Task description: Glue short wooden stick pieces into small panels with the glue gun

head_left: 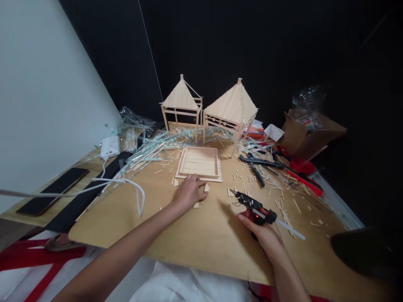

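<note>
My right hand (264, 235) is wrapped around a black hot glue gun (255, 208). Its nozzle points left, a small light glows red, and a pale glue stick (291, 230) sticks out of the back. With thumb and forefinger, my left hand (189, 191) pinches a small piece of short wooden sticks (206, 188) at the table top. Just beyond that hand lies a shallow square tray of wooden sticks (200, 161) on a flat stick base. Other short stick pieces (229, 191) lie close by.
Two stick pavilions with peaked roofs, one left (181, 98) and one right (231, 105), stand at the back. Black-handled pliers (253, 161), plastic wrappers (147, 147) and a cardboard box (310, 130) surround them. A phone (52, 191) and white cable (126, 180) lie left.
</note>
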`<state>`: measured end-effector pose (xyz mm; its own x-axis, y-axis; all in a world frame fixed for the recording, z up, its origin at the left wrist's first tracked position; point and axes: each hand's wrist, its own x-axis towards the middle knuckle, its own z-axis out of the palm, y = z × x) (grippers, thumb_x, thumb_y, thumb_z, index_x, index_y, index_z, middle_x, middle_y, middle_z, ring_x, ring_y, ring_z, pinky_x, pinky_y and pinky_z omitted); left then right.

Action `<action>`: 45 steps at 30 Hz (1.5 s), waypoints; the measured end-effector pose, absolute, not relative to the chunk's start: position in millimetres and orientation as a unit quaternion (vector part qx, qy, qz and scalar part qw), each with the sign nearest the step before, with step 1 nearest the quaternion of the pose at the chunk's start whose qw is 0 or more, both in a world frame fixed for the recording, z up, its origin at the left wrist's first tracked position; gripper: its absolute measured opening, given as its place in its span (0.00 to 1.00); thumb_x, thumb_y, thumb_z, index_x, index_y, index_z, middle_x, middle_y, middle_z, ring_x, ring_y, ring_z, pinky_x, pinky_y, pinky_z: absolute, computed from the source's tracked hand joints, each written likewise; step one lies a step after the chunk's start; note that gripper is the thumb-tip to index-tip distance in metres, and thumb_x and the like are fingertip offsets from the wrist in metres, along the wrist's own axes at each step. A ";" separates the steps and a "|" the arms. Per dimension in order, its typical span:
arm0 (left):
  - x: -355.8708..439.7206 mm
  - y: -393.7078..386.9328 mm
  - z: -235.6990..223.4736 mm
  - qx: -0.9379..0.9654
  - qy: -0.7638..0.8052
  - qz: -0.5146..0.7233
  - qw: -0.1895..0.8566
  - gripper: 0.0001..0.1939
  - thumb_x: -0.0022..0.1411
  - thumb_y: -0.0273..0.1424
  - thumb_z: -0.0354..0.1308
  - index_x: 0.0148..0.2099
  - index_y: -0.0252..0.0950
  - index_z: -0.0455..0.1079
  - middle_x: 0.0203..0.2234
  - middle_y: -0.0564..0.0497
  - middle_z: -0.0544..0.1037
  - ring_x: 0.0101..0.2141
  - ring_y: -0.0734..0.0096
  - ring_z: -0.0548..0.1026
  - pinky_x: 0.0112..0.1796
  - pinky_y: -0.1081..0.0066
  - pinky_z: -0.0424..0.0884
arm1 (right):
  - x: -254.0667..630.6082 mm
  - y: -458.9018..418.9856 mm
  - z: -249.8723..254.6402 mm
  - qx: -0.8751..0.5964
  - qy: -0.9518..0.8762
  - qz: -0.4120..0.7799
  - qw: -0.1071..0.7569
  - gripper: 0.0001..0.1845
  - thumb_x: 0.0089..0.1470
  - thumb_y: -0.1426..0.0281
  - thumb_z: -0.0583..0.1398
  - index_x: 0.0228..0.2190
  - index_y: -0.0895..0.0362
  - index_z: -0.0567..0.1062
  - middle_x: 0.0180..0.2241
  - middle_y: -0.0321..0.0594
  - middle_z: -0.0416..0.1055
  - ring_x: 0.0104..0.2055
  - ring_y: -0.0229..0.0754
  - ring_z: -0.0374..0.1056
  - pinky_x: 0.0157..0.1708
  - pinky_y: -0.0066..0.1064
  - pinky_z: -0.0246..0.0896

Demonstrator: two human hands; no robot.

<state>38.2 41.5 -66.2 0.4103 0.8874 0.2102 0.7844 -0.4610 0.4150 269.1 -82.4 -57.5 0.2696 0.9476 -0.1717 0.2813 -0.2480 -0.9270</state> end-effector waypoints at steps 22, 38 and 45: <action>33.5 41.4 -65.8 0.841 0.490 0.196 0.118 0.19 0.54 0.37 0.61 0.49 0.39 0.74 0.38 0.46 0.72 0.41 0.61 0.68 0.43 0.65 0.65 | 271.8 -82.7 -59.8 -0.702 -0.442 0.380 0.408 0.17 0.37 0.53 0.66 0.22 0.55 0.76 0.24 0.38 0.74 0.30 0.47 0.68 0.29 0.31 0.60; 76.8 36.5 -57.7 0.871 0.409 0.211 0.170 0.16 0.60 0.31 0.58 0.51 0.39 0.71 0.45 0.47 0.72 0.46 0.63 0.69 0.48 0.67 0.65 | 277.5 -84.7 -68.6 -0.690 -0.430 0.410 0.413 0.17 0.44 0.55 0.64 0.26 0.56 0.72 0.27 0.36 0.71 0.32 0.44 0.66 0.34 0.32 0.56; 105.2 37.1 -54.5 0.879 0.402 0.174 0.189 0.07 0.57 0.33 0.61 0.38 0.37 0.75 0.38 0.47 0.73 0.43 0.62 0.70 0.43 0.67 0.66 | 279.2 -85.1 -73.7 -0.670 -0.419 0.421 0.445 0.17 0.45 0.55 0.64 0.25 0.55 0.69 0.28 0.37 0.72 0.32 0.44 0.65 0.33 0.32 0.55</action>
